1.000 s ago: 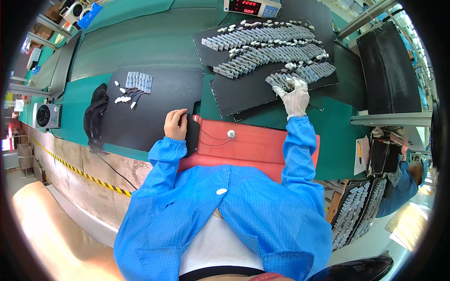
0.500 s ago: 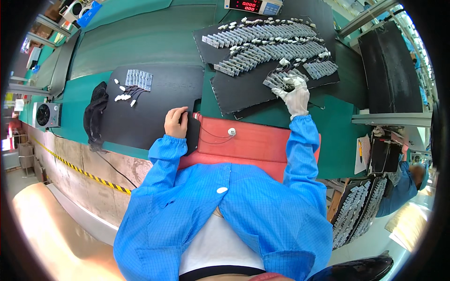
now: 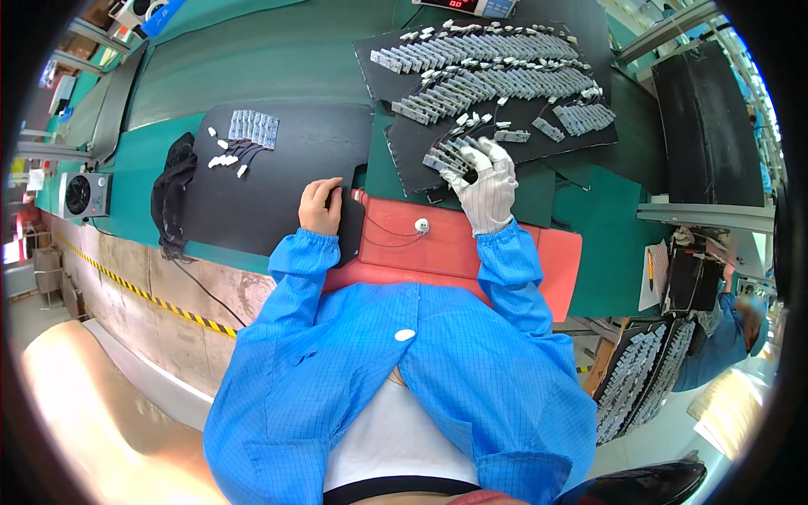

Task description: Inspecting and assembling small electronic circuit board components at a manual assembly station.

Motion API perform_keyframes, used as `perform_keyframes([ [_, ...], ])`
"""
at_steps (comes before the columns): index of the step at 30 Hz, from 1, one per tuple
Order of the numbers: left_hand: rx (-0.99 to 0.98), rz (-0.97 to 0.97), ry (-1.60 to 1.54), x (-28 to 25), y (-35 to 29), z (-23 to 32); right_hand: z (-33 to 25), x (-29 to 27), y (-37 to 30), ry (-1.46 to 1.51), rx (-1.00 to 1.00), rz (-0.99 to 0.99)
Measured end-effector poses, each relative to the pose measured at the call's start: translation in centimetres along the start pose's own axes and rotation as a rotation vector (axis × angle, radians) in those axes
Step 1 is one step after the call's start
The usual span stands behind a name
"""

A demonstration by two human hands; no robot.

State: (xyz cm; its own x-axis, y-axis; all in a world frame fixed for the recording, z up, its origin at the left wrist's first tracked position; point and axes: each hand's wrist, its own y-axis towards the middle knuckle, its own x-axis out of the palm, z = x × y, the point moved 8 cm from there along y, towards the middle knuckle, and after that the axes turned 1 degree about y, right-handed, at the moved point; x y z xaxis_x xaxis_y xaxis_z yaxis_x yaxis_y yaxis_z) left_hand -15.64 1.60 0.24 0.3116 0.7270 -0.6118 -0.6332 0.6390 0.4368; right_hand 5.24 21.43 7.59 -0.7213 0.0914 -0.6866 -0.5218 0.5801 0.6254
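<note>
My right hand (image 3: 488, 187), in a white striped glove, is closed on a small bunch of circuit boards (image 3: 448, 156) with dark wires and white connectors. It is over the near edge of a black board (image 3: 412, 172). Two single circuit boards, one (image 3: 512, 135) and another (image 3: 548, 129), lie just beyond it, beside a short row of boards (image 3: 584, 119). My bare left hand (image 3: 321, 207) rests at the right edge of a black mat (image 3: 286, 189), thumb apart, with nothing visible in it. Farther up that mat lies a small wired group of circuit boards (image 3: 254, 128).
Two long rows of circuit boards (image 3: 497, 88) fill the far part of the black board. A red mat (image 3: 454, 244) with a white round snap and cord lies in front of me. A display meter (image 3: 471, 7) stands at the back, a small fan (image 3: 84, 195) far left, a black cloth (image 3: 174, 194) nearer.
My right hand has moved left and toward me with the bunch of circuit boards, leaving two single ones apart on the black board. My left hand stays at the mat's edge; the view shifted slightly.
</note>
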Motion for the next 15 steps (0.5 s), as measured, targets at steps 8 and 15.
perform_keyframes([
  [8, -0.111, -0.089, -0.245, -1.0, 1.3, 3.7, -0.5, -0.2, -1.0, 0.095, -0.137, 0.070],
  [15, -0.124, -0.310, -0.434, 2.5, 2.4, 9.0, 0.6, -0.6, -0.5, 0.379, -0.046, 0.109],
])
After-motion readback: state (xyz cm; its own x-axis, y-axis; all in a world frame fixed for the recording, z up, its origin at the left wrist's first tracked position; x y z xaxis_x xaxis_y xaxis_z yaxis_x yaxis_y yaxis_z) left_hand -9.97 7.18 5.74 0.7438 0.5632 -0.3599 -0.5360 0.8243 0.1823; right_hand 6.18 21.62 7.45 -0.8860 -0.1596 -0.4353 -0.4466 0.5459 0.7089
